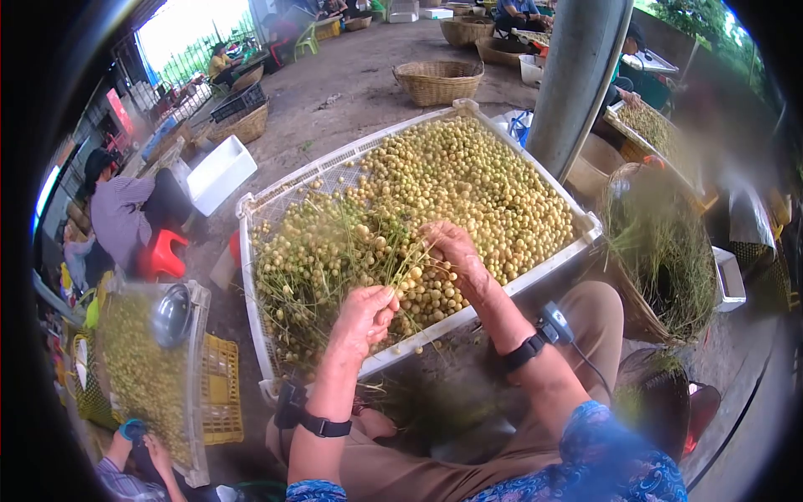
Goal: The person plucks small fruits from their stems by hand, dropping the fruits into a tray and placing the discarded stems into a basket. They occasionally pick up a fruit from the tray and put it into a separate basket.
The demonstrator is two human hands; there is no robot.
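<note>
Both left hand and right hand pinch light-looking, limp stems, probably the safest hold, inside the tray's near edge.

A produce workshop: left of the grey post are a fruit-heaped tray, a wicker basket and seated workers.

1 thin green sprig, bearing a few small, round, yellowish fruits, is being held just above the near part of a rectangular white tray. To its left, a tangled heap of green stems, with many fruits attached, is lying across the tray. Loose tan-yellow fruits are covering the far and right parts, crowding closely together. The tray's mesh floor is showing near its far left corner.
</note>
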